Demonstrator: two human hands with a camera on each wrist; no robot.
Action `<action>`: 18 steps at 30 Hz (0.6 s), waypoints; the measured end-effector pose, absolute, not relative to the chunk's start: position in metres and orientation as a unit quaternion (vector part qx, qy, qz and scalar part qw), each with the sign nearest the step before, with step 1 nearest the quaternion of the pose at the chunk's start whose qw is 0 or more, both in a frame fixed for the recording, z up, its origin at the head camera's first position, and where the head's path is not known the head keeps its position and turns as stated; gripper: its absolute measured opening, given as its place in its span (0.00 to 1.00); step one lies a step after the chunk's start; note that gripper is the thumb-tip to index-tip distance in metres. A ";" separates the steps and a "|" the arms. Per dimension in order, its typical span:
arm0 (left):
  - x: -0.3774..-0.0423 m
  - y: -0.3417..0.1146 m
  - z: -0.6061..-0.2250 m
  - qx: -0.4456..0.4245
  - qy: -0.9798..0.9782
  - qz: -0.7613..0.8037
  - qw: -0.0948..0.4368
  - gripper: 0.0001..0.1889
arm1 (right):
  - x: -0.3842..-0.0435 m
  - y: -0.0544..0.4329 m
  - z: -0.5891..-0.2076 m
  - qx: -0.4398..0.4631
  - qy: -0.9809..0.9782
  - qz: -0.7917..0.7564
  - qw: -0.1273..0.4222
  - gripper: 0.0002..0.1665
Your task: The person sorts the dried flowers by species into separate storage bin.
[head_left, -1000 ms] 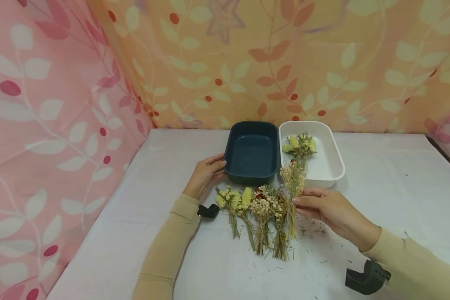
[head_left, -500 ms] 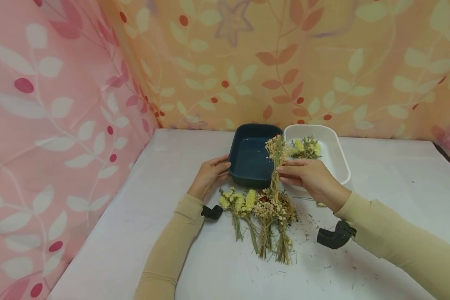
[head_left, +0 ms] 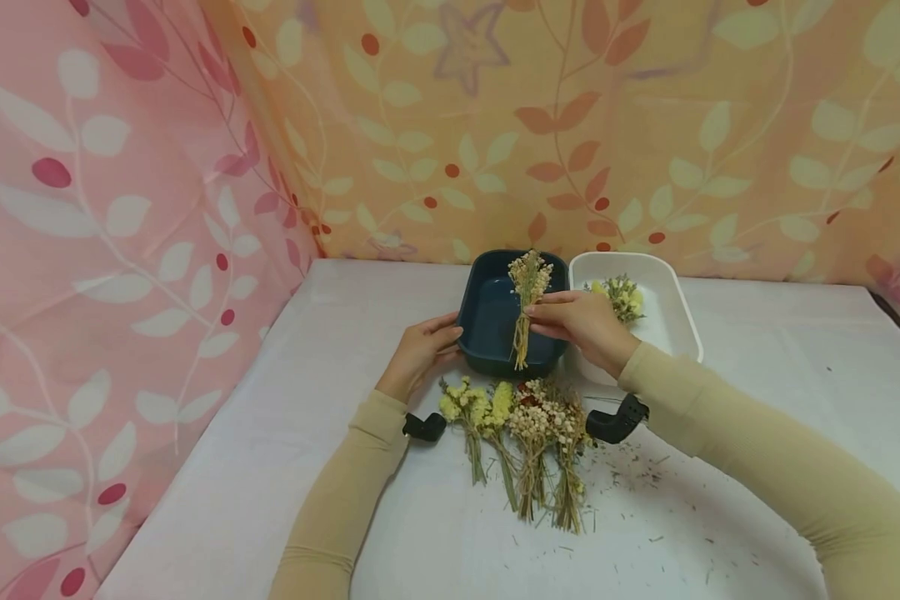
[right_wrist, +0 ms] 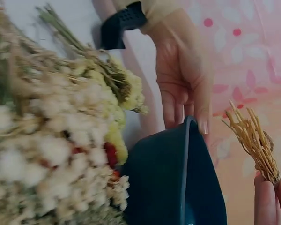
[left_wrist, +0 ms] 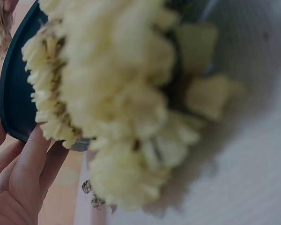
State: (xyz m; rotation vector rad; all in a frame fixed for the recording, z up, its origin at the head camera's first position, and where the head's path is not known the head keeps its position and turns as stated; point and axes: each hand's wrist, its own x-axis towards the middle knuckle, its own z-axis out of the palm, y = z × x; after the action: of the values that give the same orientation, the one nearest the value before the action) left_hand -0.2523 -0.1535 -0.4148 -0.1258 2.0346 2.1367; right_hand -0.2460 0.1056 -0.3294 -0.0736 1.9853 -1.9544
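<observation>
My left hand (head_left: 417, 354) grips the near left side of a dark blue basin (head_left: 486, 312), its thumb at the rim and fingers outside, also visible in the right wrist view. Over that basin my right hand (head_left: 581, 323) pinches a bunch of dried flowers (head_left: 529, 279) by its tied stems. The bunch has cream heads on top, and its straw-coloured stems (right_wrist: 253, 143) point down toward me. In the right wrist view, only the right fingertips (right_wrist: 266, 201) show. The left wrist view is mostly filled by blurred yellow flowers (left_wrist: 117, 89) close to the camera.
A white basin (head_left: 671, 329) beside the blue one holds a yellow bunch (head_left: 624, 298), partly behind my right hand. Several bunches lie in front: yellow ones (head_left: 465, 408), cream and red ones (head_left: 532, 425). Stem bits (head_left: 637, 467) litter the white tabletop. Patterned cloth (head_left: 390, 150) hangs behind.
My right hand has carried the dried flower bunch leftward and away from me, from the table by the white basin to over the blue basin. My left hand stays at the blue basin.
</observation>
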 end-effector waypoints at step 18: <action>-0.254 -0.153 -0.415 -0.044 0.685 0.722 0.090 0.23 | -0.291 0.074 -0.339 0.023 0.683 -0.711 0.167 0.31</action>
State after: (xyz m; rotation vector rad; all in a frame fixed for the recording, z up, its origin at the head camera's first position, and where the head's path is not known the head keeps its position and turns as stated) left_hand -0.2536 -0.1528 -0.4149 -0.1302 2.0355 2.1466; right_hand -0.2913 0.0742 -0.3394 0.0660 1.9441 -2.0237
